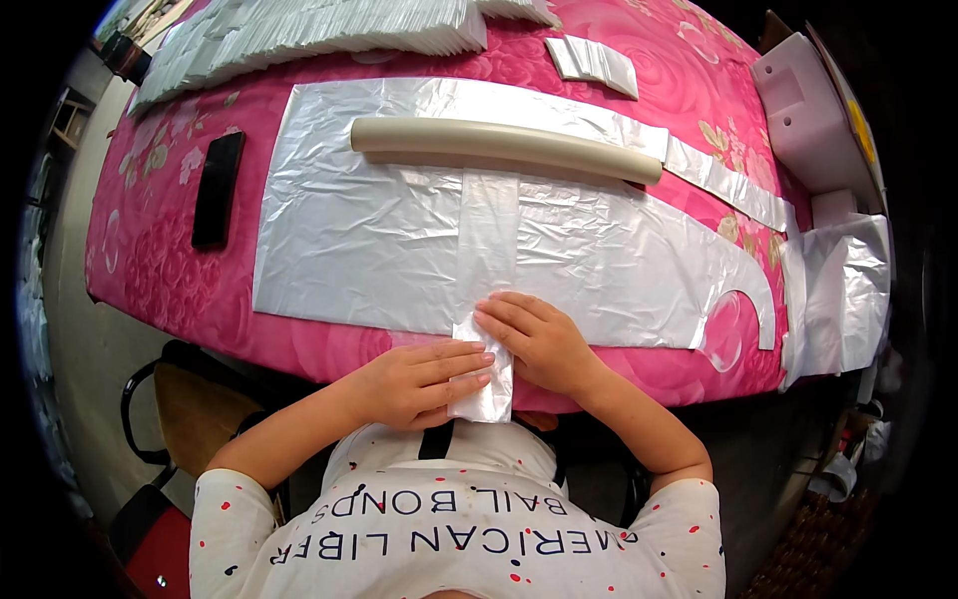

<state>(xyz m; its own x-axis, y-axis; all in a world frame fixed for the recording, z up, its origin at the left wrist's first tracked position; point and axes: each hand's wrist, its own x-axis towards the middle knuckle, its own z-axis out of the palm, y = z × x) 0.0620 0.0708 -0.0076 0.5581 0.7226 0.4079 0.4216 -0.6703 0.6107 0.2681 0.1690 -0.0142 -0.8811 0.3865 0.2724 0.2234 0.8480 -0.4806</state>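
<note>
A large silvery-white plastic bag (pixel 359 250) with a curved handle cut-out lies flat before me, wrinkled over much of its surface. On top of it rests a long beige tube (pixel 499 141). Over the front edge of the table hangs a narrow folded plastic strip (pixel 489 401), its upper part lying along the bag's middle. My left hand (pixel 419 382) lies across this strip with fingers stretched out. Just above and to the right, my right hand (pixel 539 339) presses flat fingers on the strip near the bag's lower edge. Neither hand grips anything visibly.
Rows of folded white plastic bags (pixel 319 35) cover the far left, and a small stack (pixel 594 66) sits at the back. A black phone (pixel 218 190) lies left on the pink flowered tablecloth (pixel 160 250). Loose plastic (pixel 836 299) and a white foam box (pixel 808 110) stand right.
</note>
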